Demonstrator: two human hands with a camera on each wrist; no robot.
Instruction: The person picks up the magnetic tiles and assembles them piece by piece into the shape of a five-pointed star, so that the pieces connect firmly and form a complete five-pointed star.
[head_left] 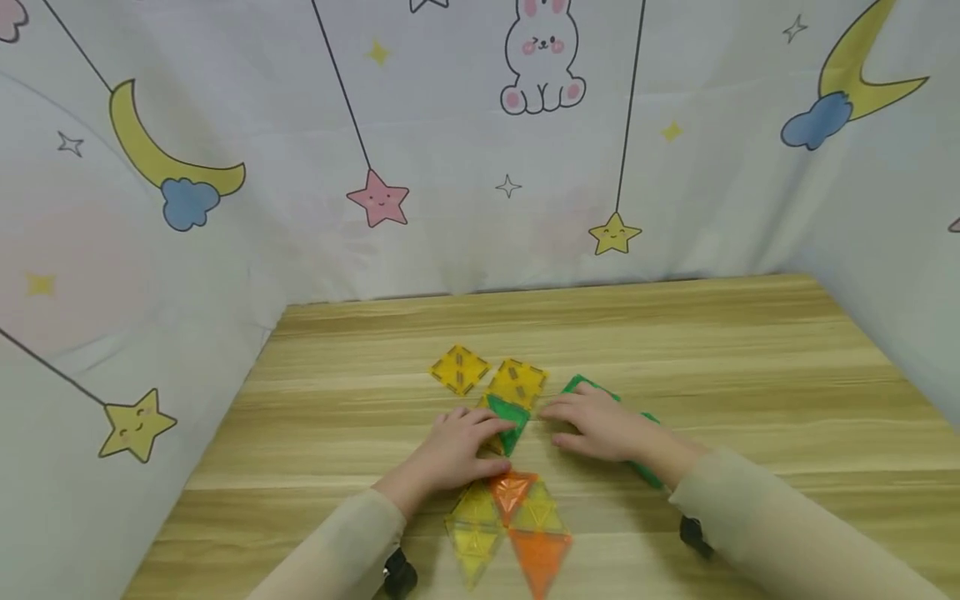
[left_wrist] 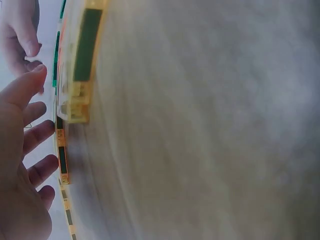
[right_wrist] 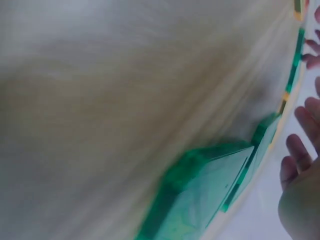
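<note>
Here's the left hand (head_left: 465,450), fingers spread loosely, a fingertip laid over the green triangle tile (head_left: 510,414) in the middle of the wooden table (head_left: 750,358). Nothing is pinched there; the grip is wide and relaxed. Take that green triangle as the clock's centre: an amber square tile (head_left: 517,382) meets it at 12 o'clock, and another amber square, the diamond-turned tile (head_left: 459,369), lies apart between 10 and 11. An amber piece (head_left: 492,447) peeks out at 8 o'clock, mostly hidden by the hand.

Over at 3 o'clock, the right hand (head_left: 600,425), fingers loose and apart, holding nothing that shows. It lies over the green tiles (head_left: 576,383), which poke out beyond the fingers and under the wrist; whether it touches them, I can't tell.

Down at 6 o'clock, the left thumb reaches the top edge of the orange triangle (head_left: 513,493), touch unclear. Round that orange piece: one yellow triangle (head_left: 474,506) between 8 and 9, a second (head_left: 543,508) at 4, a third (head_left: 474,543) past 7, and a larger orange triangle (head_left: 540,558) at 5.

Behind it all, a white cloth (head_left: 450,250) carries a rabbit (head_left: 542,62) at 12 o'clock.
</note>
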